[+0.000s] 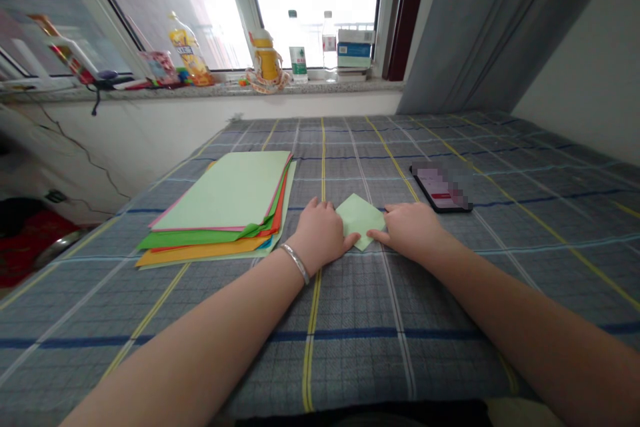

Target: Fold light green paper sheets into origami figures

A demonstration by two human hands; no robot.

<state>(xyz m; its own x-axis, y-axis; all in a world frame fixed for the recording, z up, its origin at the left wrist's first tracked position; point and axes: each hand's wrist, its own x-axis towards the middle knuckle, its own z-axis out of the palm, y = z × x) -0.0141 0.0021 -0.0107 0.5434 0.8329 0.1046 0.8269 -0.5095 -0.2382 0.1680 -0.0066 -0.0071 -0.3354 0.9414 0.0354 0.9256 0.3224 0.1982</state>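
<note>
Paper (358, 219), pale green, small, roughly diamond-shaped outline

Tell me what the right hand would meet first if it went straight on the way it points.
The right hand would likely first meet the folded green paper, whose edge it seems to touch; beyond lies the left hand.

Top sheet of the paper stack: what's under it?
Under the pale green top sheet, edges of pink paper, bright green paper, red-orange paper, yellow-orange paper and blue paper show, plus a bottom pale green sheet. Their faces are mostly covered; sheet count can't be told.
</note>
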